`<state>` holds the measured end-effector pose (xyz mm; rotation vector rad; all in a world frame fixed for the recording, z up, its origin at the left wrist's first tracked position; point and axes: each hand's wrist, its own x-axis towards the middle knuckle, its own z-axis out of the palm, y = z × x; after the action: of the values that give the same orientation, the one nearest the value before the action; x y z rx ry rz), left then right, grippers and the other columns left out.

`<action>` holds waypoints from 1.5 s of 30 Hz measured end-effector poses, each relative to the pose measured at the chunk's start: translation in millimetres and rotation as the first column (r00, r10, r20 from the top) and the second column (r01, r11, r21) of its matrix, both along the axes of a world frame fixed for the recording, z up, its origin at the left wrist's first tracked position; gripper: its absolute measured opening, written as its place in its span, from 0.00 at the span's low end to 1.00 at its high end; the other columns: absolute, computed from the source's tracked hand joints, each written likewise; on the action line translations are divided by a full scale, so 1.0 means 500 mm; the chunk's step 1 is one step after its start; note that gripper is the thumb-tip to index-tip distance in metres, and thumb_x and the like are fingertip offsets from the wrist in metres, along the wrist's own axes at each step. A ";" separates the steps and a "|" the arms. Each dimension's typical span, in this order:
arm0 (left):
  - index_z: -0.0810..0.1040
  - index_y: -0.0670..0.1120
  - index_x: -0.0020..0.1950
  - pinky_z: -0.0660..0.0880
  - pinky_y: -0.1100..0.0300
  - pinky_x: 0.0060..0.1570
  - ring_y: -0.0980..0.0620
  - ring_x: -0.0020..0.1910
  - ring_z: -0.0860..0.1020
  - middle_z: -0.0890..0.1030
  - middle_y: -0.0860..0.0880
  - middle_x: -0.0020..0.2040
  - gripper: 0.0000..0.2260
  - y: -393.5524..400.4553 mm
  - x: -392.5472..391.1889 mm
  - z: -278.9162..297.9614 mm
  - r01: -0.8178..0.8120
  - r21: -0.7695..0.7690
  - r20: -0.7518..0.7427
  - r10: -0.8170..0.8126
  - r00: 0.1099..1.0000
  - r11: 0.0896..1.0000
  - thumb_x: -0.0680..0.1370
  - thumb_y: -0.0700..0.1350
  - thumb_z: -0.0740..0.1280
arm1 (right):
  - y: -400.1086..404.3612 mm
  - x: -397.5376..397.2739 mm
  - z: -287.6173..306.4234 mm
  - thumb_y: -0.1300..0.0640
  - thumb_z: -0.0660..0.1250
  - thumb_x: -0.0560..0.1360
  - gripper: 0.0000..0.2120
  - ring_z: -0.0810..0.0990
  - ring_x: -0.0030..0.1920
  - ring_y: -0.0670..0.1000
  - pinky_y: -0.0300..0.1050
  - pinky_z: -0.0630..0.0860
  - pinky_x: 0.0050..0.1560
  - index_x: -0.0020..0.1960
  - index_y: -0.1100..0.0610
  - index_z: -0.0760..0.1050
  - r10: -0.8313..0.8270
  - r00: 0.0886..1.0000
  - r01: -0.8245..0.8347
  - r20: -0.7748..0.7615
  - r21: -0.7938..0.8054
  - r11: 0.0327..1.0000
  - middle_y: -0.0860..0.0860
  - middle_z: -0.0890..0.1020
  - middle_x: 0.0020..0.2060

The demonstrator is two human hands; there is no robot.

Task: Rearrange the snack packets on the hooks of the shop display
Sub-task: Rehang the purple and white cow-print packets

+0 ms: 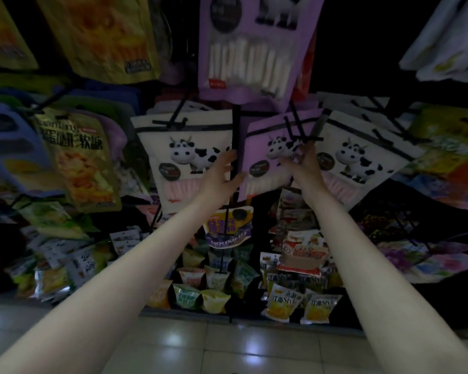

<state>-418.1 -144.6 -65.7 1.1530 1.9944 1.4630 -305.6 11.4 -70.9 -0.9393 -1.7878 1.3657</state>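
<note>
1. Dim shop lighting covers a wall display of snack packets on black wire hooks, seen from above and close, with a pale tiled floor (227,344) along the bottom of the frame.
2. At centre, a purple cow packet (265,155) hangs on a black hook (295,125), between a cream cow packet (184,157) to its left and another cream cow packet (362,157) to its right.
3. A larger purple packet (251,47) with white sticks showing through its window hangs at top centre, above the middle row.
4. Two bare forearms reach up from the bottom corners of the frame toward the centre.
5. The left hand (222,174) has its fingers straight and spread, touching the lower left edge of the purple cow packet where it meets the cream one.
6. The right hand (303,160) is at the packet's right side, just under the hook; its grip is raised with fingertips drawn together on the packet near the cow picture, though blur hides exactly how they pinch.
7. Yellow packets (97,36) hang at upper left, and a gold packet (84,160) with dark lettering hangs at middle left.
8. Small wrapped snacks (214,292) in yellow and green sit in a pile at lower centre, below the hanging rows.
</note>
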 end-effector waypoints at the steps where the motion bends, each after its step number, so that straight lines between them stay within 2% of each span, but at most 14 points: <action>1: 0.67 0.41 0.68 0.69 0.70 0.48 0.54 0.58 0.72 0.73 0.50 0.59 0.19 0.019 0.005 0.015 -0.020 0.026 0.031 0.019 0.999 0.999 0.78 0.40 0.65 | -0.004 -0.002 0.001 0.63 0.66 0.75 0.27 0.72 0.58 0.48 0.47 0.71 0.63 0.71 0.58 0.61 0.023 1.000 -0.023 0.005 -0.038 0.999 0.48 0.73 0.55; 5: 0.76 0.38 0.59 0.72 0.60 0.49 0.46 0.54 0.78 0.80 0.43 0.54 0.12 0.071 0.015 0.039 -0.126 -0.019 -0.056 0.124 0.991 0.992 0.78 0.42 0.64 | -0.025 0.020 -0.003 0.68 0.66 0.74 0.29 0.71 0.52 0.45 0.43 0.72 0.53 0.70 0.55 0.59 0.137 0.991 -0.137 -0.004 -0.096 0.986 0.47 0.71 0.55; 8: 0.80 0.38 0.54 0.69 0.63 0.40 0.49 0.46 0.77 0.82 0.43 0.49 0.10 0.074 0.027 0.042 -0.146 0.003 -0.128 0.145 0.981 0.989 0.79 0.42 0.63 | -0.035 0.057 0.019 0.63 0.68 0.74 0.32 0.71 0.59 0.48 0.44 0.72 0.60 0.73 0.54 0.57 0.160 0.982 -0.161 0.101 -0.004 0.987 0.50 0.70 0.63; 10: 0.80 0.39 0.51 0.68 0.67 0.34 0.51 0.43 0.76 0.80 0.46 0.44 0.09 0.066 0.035 0.044 -0.112 0.030 -0.136 0.115 0.984 0.993 0.79 0.41 0.62 | -0.042 0.081 0.051 0.63 0.67 0.74 0.31 0.72 0.56 0.45 0.35 0.72 0.55 0.73 0.56 0.57 0.136 0.988 -0.140 0.067 0.053 0.989 0.47 0.72 0.58; 12: 0.79 0.40 0.49 0.73 0.63 0.38 0.50 0.42 0.77 0.79 0.48 0.42 0.08 0.055 0.040 0.053 -0.130 0.076 -0.092 0.136 0.986 0.989 0.79 0.40 0.61 | -0.051 0.101 0.096 0.65 0.65 0.76 0.29 0.73 0.52 0.40 0.30 0.72 0.51 0.72 0.55 0.57 0.098 0.995 -0.098 0.004 0.111 0.989 0.42 0.71 0.54; 14: 0.76 0.44 0.48 0.77 0.54 0.43 0.49 0.42 0.78 0.79 0.50 0.42 0.06 0.033 0.045 0.069 -0.166 0.153 -0.065 0.178 0.982 0.974 0.78 0.37 0.60 | -0.055 0.114 0.142 0.66 0.62 0.77 0.27 0.74 0.55 0.45 0.33 0.73 0.54 0.72 0.55 0.57 0.049 0.998 -0.041 -0.048 0.166 0.985 0.45 0.72 0.56; 18: 0.72 0.44 0.55 0.74 0.64 0.43 0.56 0.44 0.76 0.76 0.51 0.49 0.10 -0.026 0.066 0.121 -0.081 0.281 -0.242 0.153 0.958 0.956 0.76 0.34 0.60 | -0.060 0.109 0.230 0.66 0.61 0.78 0.24 0.74 0.58 0.46 0.48 0.72 0.63 0.71 0.56 0.59 0.030 0.991 0.010 -0.131 0.294 0.956 0.46 0.73 0.57; 24: 0.70 0.43 0.58 0.72 0.71 0.47 0.56 0.48 0.76 0.74 0.46 0.55 0.13 -0.063 0.068 0.242 -0.028 0.467 -0.296 0.186 0.937 0.884 0.76 0.32 0.60 | -0.077 -0.005 0.359 0.59 0.68 0.75 0.32 0.66 0.65 0.42 0.37 0.65 0.64 0.74 0.56 0.56 0.100 0.990 -0.050 -0.103 0.402 0.914 0.51 0.67 0.69; 30: 0.69 0.42 0.61 0.73 0.64 0.48 0.54 0.52 0.74 0.72 0.45 0.59 0.14 -0.095 -0.006 0.286 -0.124 0.377 -0.351 0.265 0.898 0.918 0.76 0.35 0.61 | -0.083 -0.081 0.402 0.60 0.67 0.75 0.22 0.77 0.54 0.49 0.43 0.76 0.56 0.67 0.59 0.66 -0.210 0.921 0.273 -0.327 0.162 0.948 0.54 0.77 0.57; 33: 0.68 0.42 0.64 0.67 0.77 0.41 0.56 0.52 0.72 0.73 0.45 0.61 0.16 -0.104 -0.027 0.280 -0.168 0.325 -0.294 0.268 0.917 0.931 0.76 0.35 0.60 | -0.092 -0.082 0.403 0.61 0.65 0.76 0.04 0.79 0.48 0.51 0.50 0.77 0.56 0.50 0.55 0.77 -0.114 0.934 0.172 -0.338 0.146 0.974 0.53 0.81 0.47; 35: 0.68 0.43 0.65 0.67 0.80 0.42 0.55 0.54 0.73 0.73 0.46 0.61 0.17 -0.109 -0.034 0.279 -0.181 0.344 -0.236 0.272 0.933 0.921 0.76 0.34 0.60 | -0.107 -0.073 0.413 0.60 0.65 0.76 0.07 0.78 0.45 0.52 0.55 0.75 0.56 0.40 0.53 0.75 -0.049 0.925 0.122 -0.378 0.171 0.978 0.53 0.80 0.41; 39: 0.68 0.48 0.66 0.68 0.66 0.54 0.53 0.59 0.71 0.72 0.48 0.62 0.19 -0.116 -0.031 0.295 -0.120 0.476 -0.346 0.311 0.885 0.871 0.77 0.36 0.60 | -0.127 -0.027 0.449 0.57 0.64 0.76 0.05 0.79 0.49 0.59 0.59 0.75 0.58 0.42 0.54 0.76 -0.046 0.873 0.126 -0.486 0.132 0.983 0.59 0.80 0.46; 43: 0.63 0.57 0.69 0.67 0.66 0.63 0.57 0.65 0.68 0.68 0.52 0.68 0.21 -0.122 -0.021 0.344 -0.037 0.587 -0.236 0.215 0.948 0.809 0.77 0.48 0.63 | -0.156 0.045 0.473 0.60 0.65 0.76 0.03 0.79 0.50 0.59 0.59 0.75 0.58 0.44 0.57 0.76 0.002 0.858 0.096 -0.513 0.163 0.982 0.59 0.80 0.45; 45: 0.61 0.58 0.68 0.72 0.62 0.60 0.56 0.63 0.73 0.67 0.52 0.69 0.22 -0.129 -0.007 0.357 0.036 0.614 -0.203 0.113 0.972 0.789 0.78 0.46 0.65 | -0.171 0.088 0.472 0.63 0.63 0.77 0.05 0.80 0.48 0.55 0.55 0.77 0.56 0.46 0.58 0.77 0.048 0.860 0.074 -0.508 0.216 0.973 0.56 0.81 0.44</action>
<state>-421.5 -209.1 113.0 1.6088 1.7140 2.1892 -261.7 -74.0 164.9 -0.4065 -1.4770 1.2217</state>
